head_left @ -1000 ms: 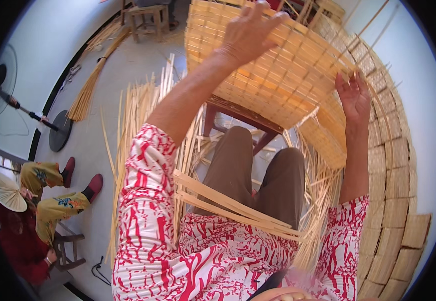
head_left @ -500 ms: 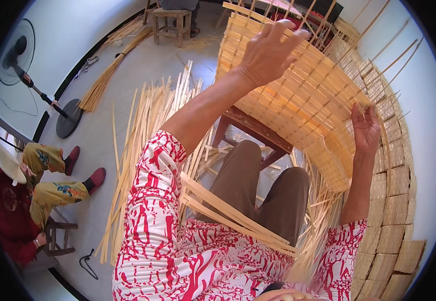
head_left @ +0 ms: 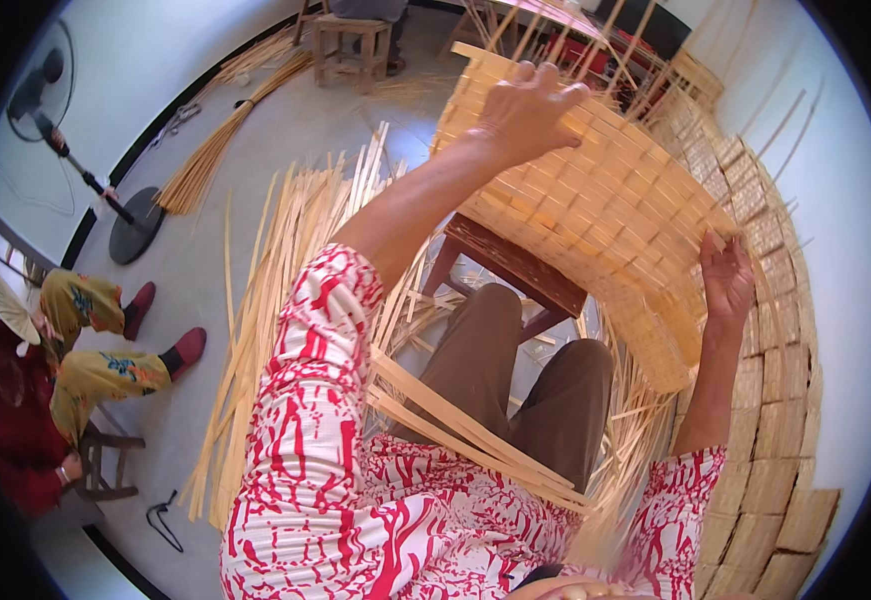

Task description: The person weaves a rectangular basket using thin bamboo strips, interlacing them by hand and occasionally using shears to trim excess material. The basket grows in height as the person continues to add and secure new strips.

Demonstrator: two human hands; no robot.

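Note:
A curved panel of woven bamboo strips [head_left: 595,190] stands tilted in front of my knees, above a dark red wooden stool [head_left: 520,262]. My left hand [head_left: 527,115] is at its upper edge, the fingers bent over the rim and the thumb on the near side. At the right corner my right hand [head_left: 727,280] pinches the panel's edge between thumb and fingers. Several loose strip ends [head_left: 635,45] stick up beyond the far edge. A few flat bamboo strips [head_left: 465,430] lie across my lap.
Loose bamboo strips [head_left: 275,330] spread over the floor to my left. Stacked woven pieces [head_left: 755,480] line the right wall. A seated person [head_left: 105,380] is at the left, near a standing fan [head_left: 137,225]. A strip bundle [head_left: 205,150] and a wooden stool [head_left: 350,50] are farther back.
My left hand has come down slightly, its spread fingers now bent over the panel's edge. The panel has tipped, its upper edge lower, and my right hand has moved down a little with its corner.

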